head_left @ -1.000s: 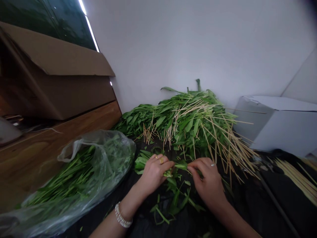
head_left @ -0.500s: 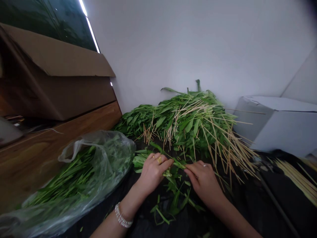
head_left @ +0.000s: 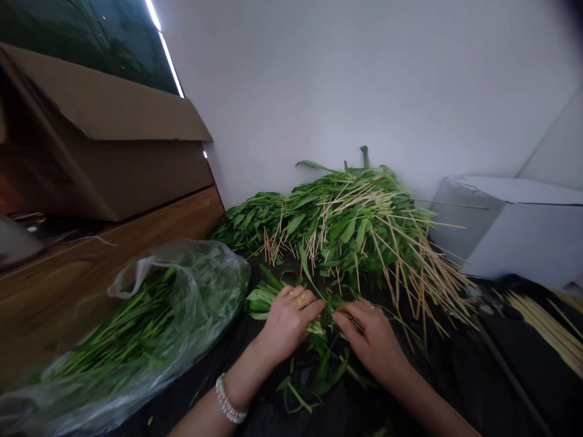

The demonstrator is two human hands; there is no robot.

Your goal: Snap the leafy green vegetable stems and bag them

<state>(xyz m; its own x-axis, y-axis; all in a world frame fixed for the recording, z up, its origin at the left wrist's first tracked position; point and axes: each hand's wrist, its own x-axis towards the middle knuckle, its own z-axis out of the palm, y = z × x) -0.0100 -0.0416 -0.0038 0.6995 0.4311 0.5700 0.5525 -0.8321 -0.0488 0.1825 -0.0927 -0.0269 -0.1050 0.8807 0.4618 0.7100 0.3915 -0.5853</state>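
Note:
My left hand, with gold rings and a pearl bracelet, is closed round a small bunch of green leafy stems low in the middle of the view. My right hand sits just to its right, fingers pinched on a leafy stem that runs between both hands. Loose leaves lie on the black sheet under them. Behind the hands rises a big heap of greens threaded on thin bamboo skewers.
A clear plastic bag of green stems lies at the left. A brown cardboard box stands on a wooden ledge. A white box is at the right, with bare skewers in front of it.
Both hands have slid a little down and left and drawn closer together. A leaf at my left hand now sticks up towards the heap.

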